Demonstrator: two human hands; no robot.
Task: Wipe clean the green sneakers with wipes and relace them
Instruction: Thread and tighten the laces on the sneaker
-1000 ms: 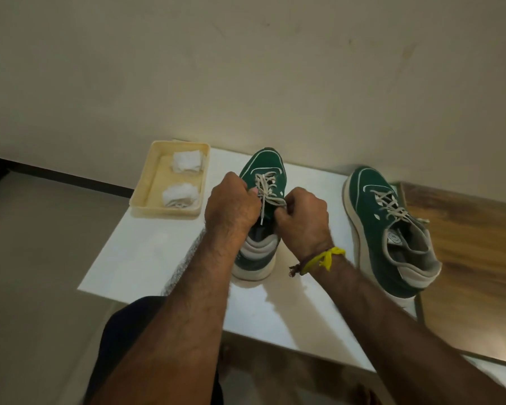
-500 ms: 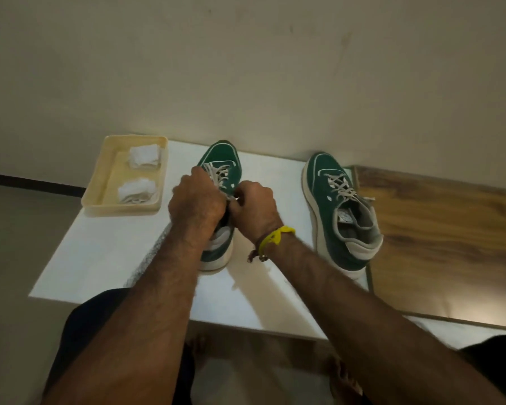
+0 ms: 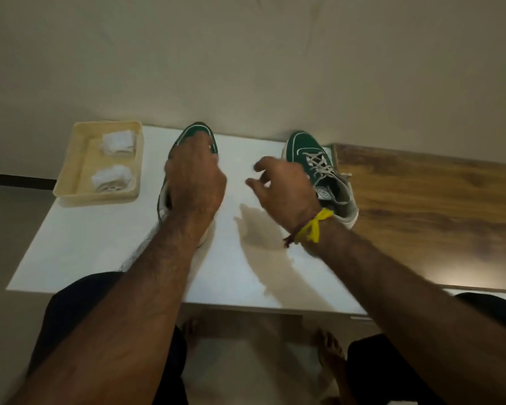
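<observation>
- White tabletop (image 3: 100, 244) meets a plain wall on its far side, with wooden flooring to the right.
- Our left hand (image 3: 195, 182) covers the left green sneaker (image 3: 197, 133); we cannot tell its grip.
- Our right hand (image 3: 284, 188) hovers empty, fingers loosely spread, beside the right green sneaker (image 3: 304, 150), which is laced.
- Two white wipes (image 3: 116, 141) lie in the beige tray (image 3: 70, 171), far left.

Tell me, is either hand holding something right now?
The left hand rests over the left sneaker; its grip is hidden. The right hand is open, holding nothing.
</observation>
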